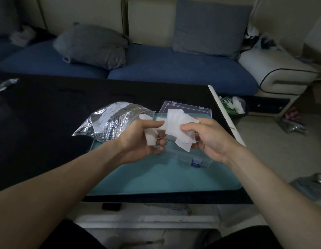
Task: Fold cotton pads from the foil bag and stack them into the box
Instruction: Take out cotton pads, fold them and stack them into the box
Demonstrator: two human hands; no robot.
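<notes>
- Head view: the left hand (138, 139) pinches one cotton pad (151, 137); the right hand (206, 136), at its 3 o'clock, grips a fanned cotton pad stack (179, 126).
- Both are above the open clear box (185, 153) on the teal mat (156, 177).
- The foil bag (109, 121) lies at the box's 9 o'clock.

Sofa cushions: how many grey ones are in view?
2: one slumped grey cushion on the left blue seat, one upright grey cushion against the sofa back at right. Others may be hidden.
</notes>
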